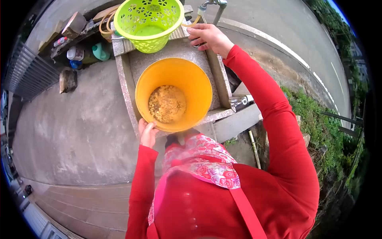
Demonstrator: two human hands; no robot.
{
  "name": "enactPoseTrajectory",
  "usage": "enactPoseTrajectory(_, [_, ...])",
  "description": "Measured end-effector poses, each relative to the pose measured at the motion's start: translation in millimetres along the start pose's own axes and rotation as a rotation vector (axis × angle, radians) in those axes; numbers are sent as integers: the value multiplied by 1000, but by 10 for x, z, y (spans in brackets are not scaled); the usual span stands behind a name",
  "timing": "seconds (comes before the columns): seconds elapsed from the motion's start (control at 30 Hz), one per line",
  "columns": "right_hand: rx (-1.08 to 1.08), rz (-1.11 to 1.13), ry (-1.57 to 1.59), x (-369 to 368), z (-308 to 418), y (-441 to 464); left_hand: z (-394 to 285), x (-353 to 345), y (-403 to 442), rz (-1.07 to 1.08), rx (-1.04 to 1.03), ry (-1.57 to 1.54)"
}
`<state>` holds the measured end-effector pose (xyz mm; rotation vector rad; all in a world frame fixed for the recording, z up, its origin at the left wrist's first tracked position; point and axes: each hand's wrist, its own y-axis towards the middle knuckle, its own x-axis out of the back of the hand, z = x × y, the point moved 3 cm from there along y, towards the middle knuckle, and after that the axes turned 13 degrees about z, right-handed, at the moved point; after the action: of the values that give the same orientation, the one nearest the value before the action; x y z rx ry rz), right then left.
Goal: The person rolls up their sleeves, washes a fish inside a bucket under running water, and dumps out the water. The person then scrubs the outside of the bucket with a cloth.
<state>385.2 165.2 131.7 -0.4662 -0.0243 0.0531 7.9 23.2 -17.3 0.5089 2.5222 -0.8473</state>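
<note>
Yellow round plastic bucket, mouth upward, is over the grey speckled stone basin, its near side reaching across the basin's front rim; I can't make out whether its base touches the basin floor. At its bottom lies a patch of mottled pale and brown matter, too blurred for me to name. The person's left hand grips the bucket's near rim at the left, the fingers closed on the edge. The right hand is apart from the bucket, above the basin's far right corner, with its fingers loosely bent; the palm is turned from me, so I can't tell whether they hold anything. Just beside that hand, a lime-green plastic basket with flower-shaped holes sits at the basin's far end. Close by there is a grey metal tap with a tan rubber hose running from it towards the basket. Over to the left, on the concrete ground, stand a teal plastic bottle and a white plastic tub, with a rough block of wood nearer the person.
</note>
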Motion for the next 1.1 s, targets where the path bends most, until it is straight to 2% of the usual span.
enactPoseTrajectory(0.07, [69, -168, -253, 196, -36, -653, 17, 4, 138, 25, 54, -8])
enactPoseTrajectory(0.1, [153, -300, -368, 477, -66, -1036, 19, -163, 462, 84, 20, 18])
enactPoseTrajectory(0.17, [44, -630, -701, 790, -501, -1815, 190, -430, 537, 131, 71, -20])
enactPoseTrajectory(0.23, [-240, -750, -753, 612, -855, -2364, 296, -416, 569, 141, 97, -25])
enactPoseTrajectory(0.3, [-523, -617, -461, 359, -1259, -2552, 445, -480, 742, 193, 114, -32])
enactPoseTrajectory(0.37, [-504, -611, -187, 48, -1453, -2506, 636, -519, 887, 222, 165, -5])
enactPoseTrajectory(0.43, [-448, -711, -8, -62, -1679, -2341, 740, -666, 932, 275, 185, 22])
enactPoseTrajectory(0.57, [-384, -739, 126, -96, -1895, -2211, 1030, -640, 1000, 339, 251, 52])
enactPoseTrajectory(0.63, [-418, -684, 116, -94, -1842, -2231, 989, -664, 1041, 391, 309, 81])
enactPoseTrajectory(0.73, [-419, -670, -589, -13, -1812, -2227, 941, -713, 1060, 468, 401, 137])
enactPoseTrajectory(0.87, [-426, -460, -870, 104, -1682, -2257, 819, -793, 1008, 435, 444, 244])
enactPoseTrajectory(0.97, [-302, -412, -1014, 98, -1617, -2228, 794, -799, 1005, 410, 489, 306])
enactPoseTrajectory(1.1, [-329, -382, -1083, 128, -1634, -2224, 800, -766, 1062, 427, 542, 371])
